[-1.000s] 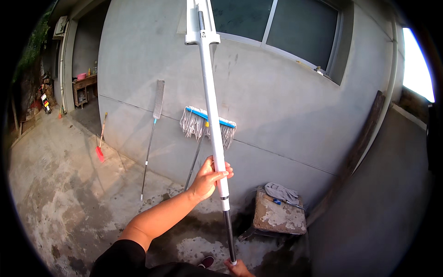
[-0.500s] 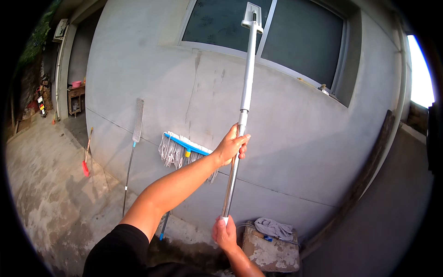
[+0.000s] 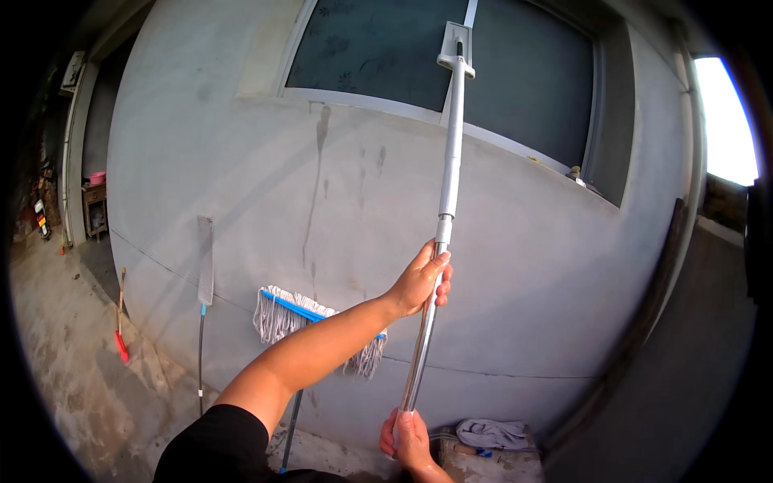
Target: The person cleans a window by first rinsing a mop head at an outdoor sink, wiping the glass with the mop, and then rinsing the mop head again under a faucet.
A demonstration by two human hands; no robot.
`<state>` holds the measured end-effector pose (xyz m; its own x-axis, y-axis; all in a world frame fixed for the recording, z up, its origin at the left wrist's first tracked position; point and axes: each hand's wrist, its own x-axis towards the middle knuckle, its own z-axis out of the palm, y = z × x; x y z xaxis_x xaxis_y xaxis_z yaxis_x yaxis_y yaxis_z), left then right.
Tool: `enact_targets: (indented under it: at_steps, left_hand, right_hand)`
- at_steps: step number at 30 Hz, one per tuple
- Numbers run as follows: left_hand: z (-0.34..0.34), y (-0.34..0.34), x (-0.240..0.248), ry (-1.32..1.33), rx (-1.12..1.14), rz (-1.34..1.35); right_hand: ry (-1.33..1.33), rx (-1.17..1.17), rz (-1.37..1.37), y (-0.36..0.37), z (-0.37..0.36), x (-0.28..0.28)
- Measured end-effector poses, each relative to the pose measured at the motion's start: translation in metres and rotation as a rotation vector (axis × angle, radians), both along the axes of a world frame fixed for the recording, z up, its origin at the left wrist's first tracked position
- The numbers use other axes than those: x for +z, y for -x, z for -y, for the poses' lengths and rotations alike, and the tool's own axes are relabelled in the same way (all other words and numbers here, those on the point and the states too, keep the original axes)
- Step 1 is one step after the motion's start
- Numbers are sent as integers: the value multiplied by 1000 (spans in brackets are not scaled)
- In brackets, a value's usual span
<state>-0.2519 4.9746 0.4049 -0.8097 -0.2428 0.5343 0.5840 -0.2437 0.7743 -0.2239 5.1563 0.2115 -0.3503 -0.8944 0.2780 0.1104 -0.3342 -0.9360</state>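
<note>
Both my hands grip the long pole (image 3: 451, 169) of a window cleaner, a silver telescopic pole with a white joint collar. My left hand (image 3: 423, 280) wraps round its middle, just below the collar. Lower down, my right hand (image 3: 407, 439) is closed round the bottom end. At the top is a flat, white rectangular head (image 3: 456, 40), held in front of the window (image 3: 378, 56) by its middle frame bar. I cannot tell whether the head touches the glass.
A blue-framed string mop (image 3: 294, 306) leans on the grey wall (image 3: 523, 266), left of it a long grey duster (image 3: 205, 258) and a red broom (image 3: 121, 346). A grey cloth (image 3: 491, 433) lies on a block (image 3: 499, 467) at lower right. Small items (image 3: 576, 175) stand on the sill.
The cleaner's head has shifted right across the window, from left of the middle bar to in front of it. My view has tilted up and turned right; both hands keep their grip.
</note>
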Motion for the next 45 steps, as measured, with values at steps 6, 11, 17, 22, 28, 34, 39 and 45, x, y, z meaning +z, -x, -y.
enact_targets:
  at_steps: [6, 11, 17, 22, 28, 34, 39, 45]
  left_hand:
    - [34, 5, 9, 21, -83, -67]
    - [52, 10, -2, -42, -155, -91]
    - [60, 16, -5, -37, -198, -109]
    - [52, 8, 5, 106, -138, -65]
    - [29, 13, 20, -37, -126, -58]
    - [66, 28, 32, -143, -22, -12]
    - [117, 2, 74, -189, 352, -144]
    - [198, -80, 164, -147, 549, -302]
  right_hand:
    - [-16, -28, 92, -3, 28, 11]
    - [-63, -102, 15, 7, 49, -6]
    - [-44, -18, 54, 11, 46, -1]
    - [20, 357, 383, 28, 23, -10]
    - [32, 431, 396, 39, 4, -11]
    - [-128, -291, -139, 44, -8, -64]
    - [-183, -514, -445, 48, -41, -115]
    - [-443, -473, -534, 63, -124, -225]
